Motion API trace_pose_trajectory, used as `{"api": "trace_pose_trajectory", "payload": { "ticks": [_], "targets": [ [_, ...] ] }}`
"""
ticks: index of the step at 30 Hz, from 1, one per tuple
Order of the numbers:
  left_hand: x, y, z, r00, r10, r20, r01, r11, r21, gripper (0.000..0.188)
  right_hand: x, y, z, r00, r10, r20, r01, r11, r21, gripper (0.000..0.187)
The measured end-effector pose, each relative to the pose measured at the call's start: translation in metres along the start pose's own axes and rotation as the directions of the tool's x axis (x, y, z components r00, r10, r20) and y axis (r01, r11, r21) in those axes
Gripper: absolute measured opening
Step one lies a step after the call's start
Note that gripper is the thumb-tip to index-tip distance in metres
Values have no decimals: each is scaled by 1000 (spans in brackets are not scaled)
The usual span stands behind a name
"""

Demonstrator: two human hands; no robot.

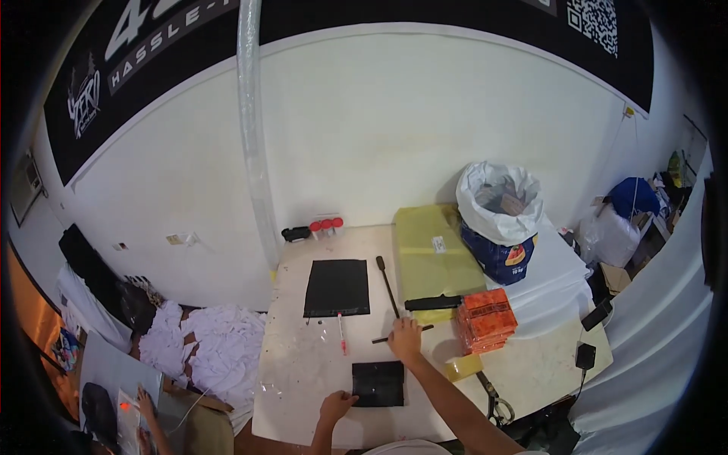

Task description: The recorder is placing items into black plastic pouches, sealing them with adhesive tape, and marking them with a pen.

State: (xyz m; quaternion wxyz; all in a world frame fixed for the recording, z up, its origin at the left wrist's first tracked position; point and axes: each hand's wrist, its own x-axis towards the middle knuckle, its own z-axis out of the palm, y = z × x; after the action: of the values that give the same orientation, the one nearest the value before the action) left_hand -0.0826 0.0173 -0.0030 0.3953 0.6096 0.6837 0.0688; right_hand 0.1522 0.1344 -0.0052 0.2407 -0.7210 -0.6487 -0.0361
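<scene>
A small black folded sheet [378, 388] lies near the front of the white table. At its lower left edge, my left hand [337, 407] is closed with its fingertips on the sheet. Farther up the table, my right hand [406, 338] is closed over a thin dark stick [379, 340] that pokes out on both sides of the fingers. Just beyond that hand lies a long dark tool with a wider end [386, 279], its near end touching or close to the fingers. A larger black flat sheet [337, 288] rests to the left, with a slim red-and-clear tool [343, 334] below it.
Right of my hands are stacked orange packets [485, 321], a yellow tape roll [463, 368] and scissors [499, 408]. Behind stand yellow packaging [428, 262] and a white-and-blue sack [498, 250]. Red-capped containers [327, 227] sit by the wall. Another person's hand [144, 406] shows lower left.
</scene>
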Motion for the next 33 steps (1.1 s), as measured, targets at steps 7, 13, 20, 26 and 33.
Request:
{"api": "trace_pose_trajectory", "payload": {
  "ticks": [7,13,20,26,33],
  "targets": [
    [-4,30,0,988,-95,-123,89,995,-54,43,-74,-10,-25,970,-130,-204,212,863,458,29],
    [11,10,-1,982,-186,39,189,979,-74,46,-168,-5,-85,996,-65,-53,82,891,447,31],
    [24,6,-12,970,-164,177,225,880,-418,63,-177,-1,-113,956,-65,287,21,988,154,58],
    [26,10,-16,934,-232,271,337,822,-459,65,-179,-1,-110,980,-146,136,136,988,79,51],
    [29,13,-18,927,-257,273,358,824,-440,60,-186,7,-91,966,-148,211,139,989,54,61]
  ]
}}
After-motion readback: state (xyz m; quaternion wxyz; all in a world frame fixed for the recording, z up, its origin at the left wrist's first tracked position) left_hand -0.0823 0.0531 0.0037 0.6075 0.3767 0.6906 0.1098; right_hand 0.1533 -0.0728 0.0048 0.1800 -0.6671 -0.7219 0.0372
